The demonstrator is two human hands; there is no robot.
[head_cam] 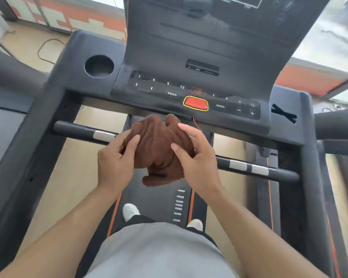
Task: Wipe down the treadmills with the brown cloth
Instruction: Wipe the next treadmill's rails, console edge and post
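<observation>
Above the treadmill (189, 57) crossbar (84, 131), just below the console's red button (195, 103), both hands bunch the brown cloth (159, 147): the left hand (117, 159) and right hand (197, 157) each curl their grip around its sides.

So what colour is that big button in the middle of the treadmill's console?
Red-orange with a yellow outline: the big button on the dark grey console, seen from the head camera.

Tan floor (54, 157) (cable (46, 47) lying), bright window (333, 33)
</observation>
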